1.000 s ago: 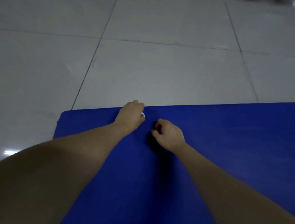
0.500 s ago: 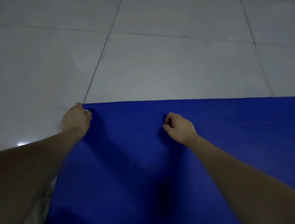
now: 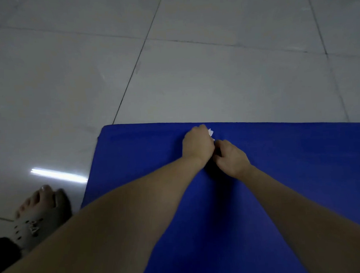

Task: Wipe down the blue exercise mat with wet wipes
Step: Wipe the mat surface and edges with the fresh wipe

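The blue exercise mat [image 3: 279, 173] lies flat on the tiled floor and fills the lower right of the view. My left hand [image 3: 198, 144] grips a small white wet wipe [image 3: 210, 132] and presses it on the mat near the far edge; only a corner of the wipe shows past the knuckles. My right hand [image 3: 230, 158] rests on the mat just right of and behind the left hand, fingers curled, touching it. Whether it holds anything is hidden.
Pale glossy floor tiles [image 3: 213, 73] surround the mat, with a lamp reflection at the left. A foot in a grey sandal [image 3: 40, 212] stands on the floor beside the mat's left edge. The mat's far left corner [image 3: 104, 129] is near.
My left hand with the wipe has swept right along the far edge, from the mat's left corner back to beside the right hand. The view tilted down and a sandalled foot came in.
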